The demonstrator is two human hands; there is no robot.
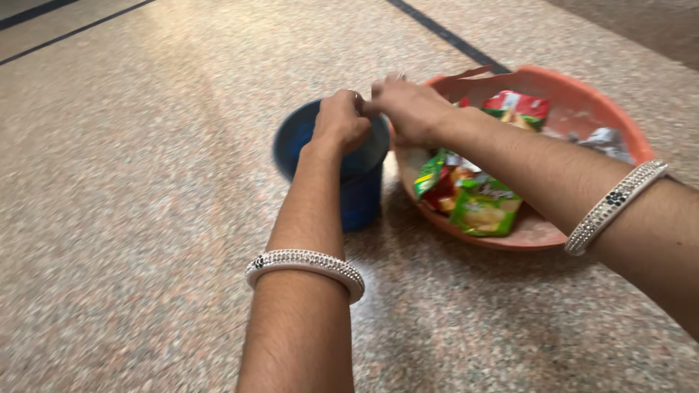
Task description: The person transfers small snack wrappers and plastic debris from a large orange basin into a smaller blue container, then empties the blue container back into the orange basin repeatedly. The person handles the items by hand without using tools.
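Hands meet over the mouth of a blue bucket [342,175] that stands on the speckled stone floor [145,218], touching or nearly touching the rim of an orange basin [575,91] on its right. The left hand [341,120] is curled into a loose fist, fingertips tucked toward the right hand [408,109], whose fingers are bunched and pointing left. They seem to be pinching something small between them, but it is blurred and too small to make out, so I cannot tell what it is.

Inside the basin lie snack packets: a green one [484,207] nearest the near rim, a red and green one [518,108] further back, and a crumpled silvery wrapper [604,138] at the far right. Such packets would, I judge, be light, thin and crinkly, slippery on their printed faces and easy to crush; the crimped top edge or a corner looks the best place to take one. The bucket looks like stiff plastic, probably light, best taken by its rim.

Both forearms stretch forward and converge, the right crossing above the basin, wrists fairly level. Each forearm wears a white studded bangle, left [306,266] and right [615,204].
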